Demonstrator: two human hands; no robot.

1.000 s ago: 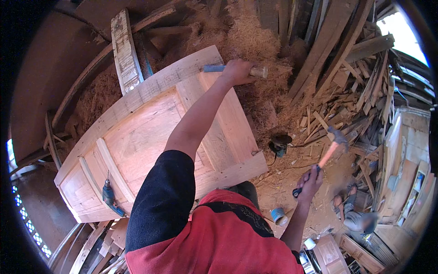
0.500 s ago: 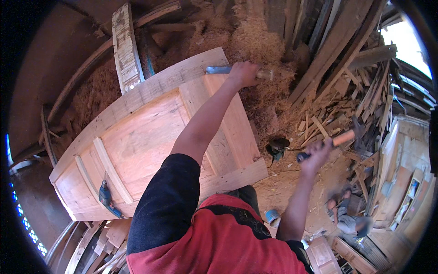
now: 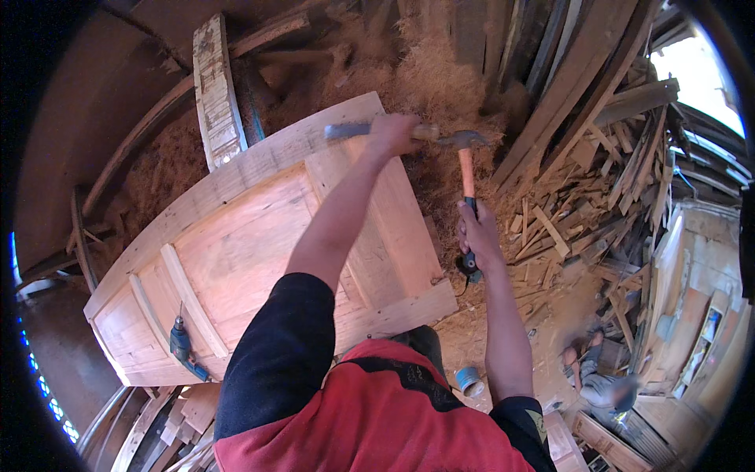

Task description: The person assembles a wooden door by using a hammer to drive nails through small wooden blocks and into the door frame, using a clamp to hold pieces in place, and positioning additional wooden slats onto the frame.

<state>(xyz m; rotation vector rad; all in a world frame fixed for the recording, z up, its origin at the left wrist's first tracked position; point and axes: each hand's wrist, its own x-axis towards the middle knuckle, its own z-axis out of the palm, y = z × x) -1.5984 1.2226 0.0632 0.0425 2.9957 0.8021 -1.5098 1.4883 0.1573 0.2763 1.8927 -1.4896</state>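
My left hand (image 3: 395, 135) is closed around a chisel (image 3: 343, 130) at the far right corner of a panelled wooden door (image 3: 244, 224). Its broad metal blade lies over the door's far rail and points left. The wooden handle sticks out to the right of my fist. In my right hand (image 3: 481, 234) is a claw hammer (image 3: 468, 175), gripped by the black part of its orange-and-black handle. The hammer's head is at the butt of the chisel handle; whether they touch I cannot tell.
A drill (image 3: 182, 344) lies on the door's near left part. An angle grinder (image 3: 469, 270) sits right of the door. Wood scraps (image 3: 550, 228) are piled at right, shavings (image 3: 444, 86) beyond. A bucket (image 3: 469, 382) stands near me; another person (image 3: 602, 385) sits at lower right.
My right hand has swung the hammer leftward, from out at the right to the chisel's butt. My left hand and the chisel have shifted slightly left.
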